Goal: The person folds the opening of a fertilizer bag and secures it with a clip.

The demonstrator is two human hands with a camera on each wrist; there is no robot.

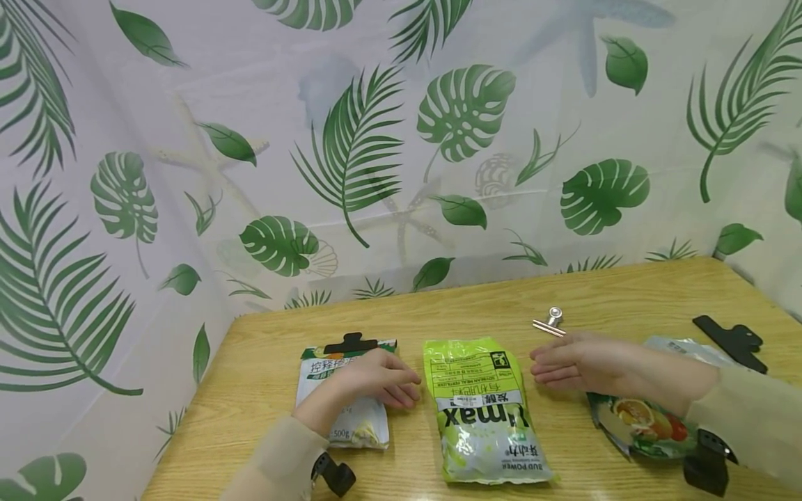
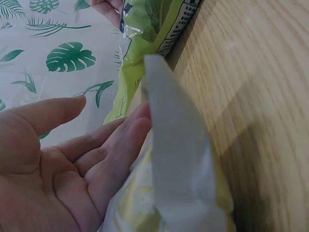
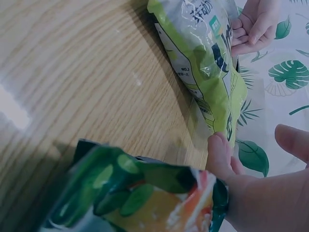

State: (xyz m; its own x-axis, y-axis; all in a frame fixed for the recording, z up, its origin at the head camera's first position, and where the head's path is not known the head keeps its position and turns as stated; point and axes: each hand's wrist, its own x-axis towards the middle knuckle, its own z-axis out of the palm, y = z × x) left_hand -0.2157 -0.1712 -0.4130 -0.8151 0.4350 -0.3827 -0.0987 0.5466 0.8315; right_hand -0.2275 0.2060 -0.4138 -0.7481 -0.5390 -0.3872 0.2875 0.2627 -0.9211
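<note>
Leaf-and-starfish-print sheeting [image 1: 376,209] covers the background across the upper part of the frame. Below it, a wood-grain surface [image 1: 464,306] carries all the packages.

A lime-green and silver fertilizer bag [image 1: 485,417] lies flat at lower centre, marked "SOYBEAN MEAL FERTILIZER" and "BUD POWER"; the printing on its upper part reads upside down. A dark green pouch printed with fruit [image 1: 645,417] lies at lower right, partly covered by the right forearm. A white pouch marked "500g" [image 1: 351,424] lies left of centre.

The right hand [image 1: 595,365] is open, fingers extended toward the fertilizer bag's right edge, gripping nothing. The left hand [image 1: 376,381] is likewise open, fingers relaxed and slightly bent, nothing held; it crosses the white pouch's upper right side, and contact there cannot be confirmed.

One black clip [image 1: 352,343] sits on the white pouch's top edge. A second black clip [image 1: 734,342] lies at far right, by the fruit pouch's upper corner; whether they touch cannot be determined. A metal bulldog clip [image 1: 552,322] rests just above the right hand.
</note>
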